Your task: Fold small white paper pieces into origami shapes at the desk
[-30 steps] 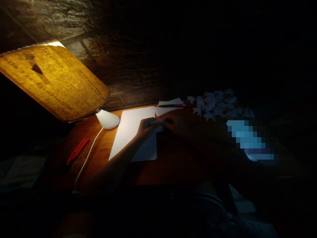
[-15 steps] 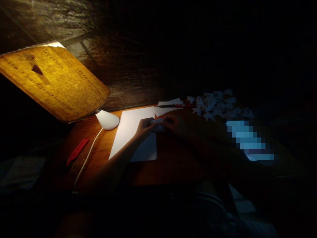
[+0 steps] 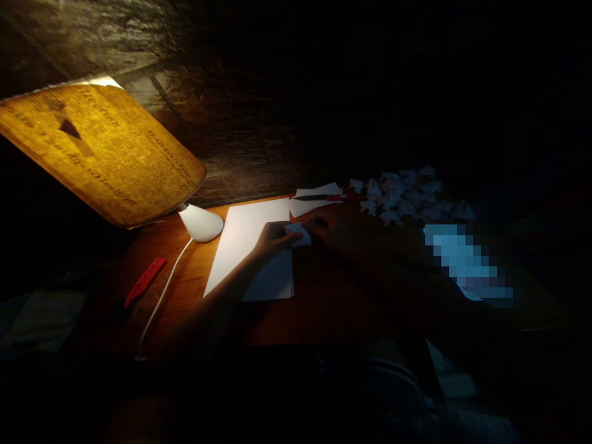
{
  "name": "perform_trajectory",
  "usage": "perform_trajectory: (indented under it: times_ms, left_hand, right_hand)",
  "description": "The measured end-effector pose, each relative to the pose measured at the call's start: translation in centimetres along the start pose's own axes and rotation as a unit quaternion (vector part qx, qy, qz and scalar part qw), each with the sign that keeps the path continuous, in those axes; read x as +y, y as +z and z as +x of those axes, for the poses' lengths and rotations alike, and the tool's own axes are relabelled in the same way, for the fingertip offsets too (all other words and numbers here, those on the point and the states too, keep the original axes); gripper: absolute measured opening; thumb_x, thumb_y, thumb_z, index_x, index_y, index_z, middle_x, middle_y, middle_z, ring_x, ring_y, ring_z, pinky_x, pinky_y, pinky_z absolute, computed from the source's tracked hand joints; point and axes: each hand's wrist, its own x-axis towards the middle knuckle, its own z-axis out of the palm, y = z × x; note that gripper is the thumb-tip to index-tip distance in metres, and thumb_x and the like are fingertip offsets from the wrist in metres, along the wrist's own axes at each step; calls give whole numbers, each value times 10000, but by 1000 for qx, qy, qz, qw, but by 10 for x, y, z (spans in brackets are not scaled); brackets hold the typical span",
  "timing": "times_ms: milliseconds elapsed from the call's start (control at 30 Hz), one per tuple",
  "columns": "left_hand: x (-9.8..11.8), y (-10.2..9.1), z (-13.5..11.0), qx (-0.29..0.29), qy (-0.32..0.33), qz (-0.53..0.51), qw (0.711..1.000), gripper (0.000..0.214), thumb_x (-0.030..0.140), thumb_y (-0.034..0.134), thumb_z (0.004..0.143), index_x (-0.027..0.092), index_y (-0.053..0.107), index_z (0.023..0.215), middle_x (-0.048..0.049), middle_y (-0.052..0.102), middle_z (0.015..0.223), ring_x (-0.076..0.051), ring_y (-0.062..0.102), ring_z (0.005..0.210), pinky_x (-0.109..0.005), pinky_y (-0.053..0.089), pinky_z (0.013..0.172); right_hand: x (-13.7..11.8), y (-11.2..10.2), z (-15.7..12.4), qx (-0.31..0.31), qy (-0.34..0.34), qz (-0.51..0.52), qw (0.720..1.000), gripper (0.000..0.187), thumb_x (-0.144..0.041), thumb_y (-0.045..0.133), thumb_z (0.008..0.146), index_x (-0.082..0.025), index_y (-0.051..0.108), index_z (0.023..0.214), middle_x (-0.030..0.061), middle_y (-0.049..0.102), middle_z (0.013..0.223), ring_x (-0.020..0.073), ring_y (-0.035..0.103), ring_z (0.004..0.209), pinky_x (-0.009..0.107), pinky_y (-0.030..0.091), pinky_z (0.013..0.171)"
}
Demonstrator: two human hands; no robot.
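Observation:
A small folded piece of white paper is pinched in my left hand, thumb on top, over the right edge of a stack of white sheets. My right hand is closed at the paper's right upper corner, its fingertips pressed together in dim light. Behind the hands, a knife-like tool with a dark blade and red handle lies across smaller white paper pieces. A heap of folded white paper shapes is at the back right.
A lamp with a printed yellow shade and white base stands at the left, its white cord running to the front edge. Near it lies a red-handled tool. A blurred bright rectangle is at the right. A stone wall rises behind.
The folded paper has turned and now shows a flatter, wider face. My right hand has shifted slightly right along it, while my left hand stays nearly in place.

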Motion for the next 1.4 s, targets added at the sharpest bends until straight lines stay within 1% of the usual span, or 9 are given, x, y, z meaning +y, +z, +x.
perform_trajectory:
  times_ms: [233, 367, 533, 600, 767, 1000, 1100, 1233, 1400]
  left_hand:
    - [0, 1, 2, 44, -13, -17, 999, 531, 598, 877, 585, 117, 729, 753, -17, 648, 584, -90, 519, 478, -199, 361, 429]
    - [-1, -1, 3, 43, -3, -11, 999, 512, 593, 865, 612, 116, 732, 745, -27, 657, 587, -92, 527, 480, -201, 369, 432]
    - [-7, -5, 4, 19, 5, -4, 1000, 512, 591, 867, 610, 117, 727, 741, -31, 665, 590, -93, 531, 466, -202, 365, 417]
    - [-8, -5, 4, 10, 8, -6, 1000, 514, 590, 875, 602, 120, 721, 741, -35, 673, 600, -93, 536, 466, -203, 370, 414]
    - [-11, -3, 3, 1, 11, -31, 999, 535, 606, 884, 579, 128, 663, 669, -12, 622, 539, -83, 506, 433, -203, 339, 396]
    - [-8, -4, 5, -10, -9, -21, 1000, 516, 589, 887, 585, 126, 677, 676, 16, 563, 508, -63, 443, 410, -198, 299, 381]
    - [-6, -4, 3, -9, -20, -27, 999, 514, 588, 886, 588, 127, 689, 702, 14, 571, 531, -72, 468, 439, -197, 315, 405]
    - [-5, -4, 0, 12, -2, -37, 999, 514, 596, 863, 634, 123, 685, 727, 4, 594, 565, -75, 503, 480, -191, 324, 452]
    - [-4, -6, 2, 19, 9, -35, 999, 482, 552, 875, 622, 125, 675, 717, 4, 600, 589, -83, 517, 518, -194, 352, 485]
  right_hand:
    - [-3, -1, 0, -24, 44, 24, 998, 438, -595, 763, 728, -173, 653, 764, -2, 623, 642, 123, 512, 581, 259, 394, 546]
    - [-2, -2, -1, -36, 24, -3, 999, 406, -558, 762, 740, -166, 701, 828, 10, 653, 713, 135, 535, 643, 264, 414, 592]
    - [-1, 0, -4, -55, 14, -46, 997, 347, -523, 759, 757, -184, 682, 756, 6, 628, 696, 145, 519, 652, 269, 386, 579]
    - [-3, 1, -4, -62, 15, -33, 997, 344, -514, 771, 747, -189, 663, 724, 3, 617, 687, 145, 516, 653, 271, 390, 583]
    - [-9, -2, -3, -121, 42, 19, 992, 363, -498, 804, 706, -183, 626, 677, -3, 613, 666, 139, 524, 634, 271, 399, 580]
    - [-9, -5, -4, -105, 44, 3, 993, 402, -557, 779, 726, -191, 619, 690, -23, 539, 646, 125, 463, 616, 263, 345, 558]
    - [-9, -5, -3, -94, 33, -1, 995, 410, -576, 751, 748, -199, 600, 687, -22, 528, 644, 129, 448, 616, 272, 346, 565]
    - [-9, -5, -1, -68, 18, 8, 997, 430, -593, 749, 745, -203, 583, 674, -11, 537, 662, 135, 449, 627, 279, 356, 577]
    - [-8, -5, 0, -59, 28, -14, 998, 425, -593, 731, 755, -190, 603, 715, -17, 535, 672, 127, 452, 618, 274, 352, 574]
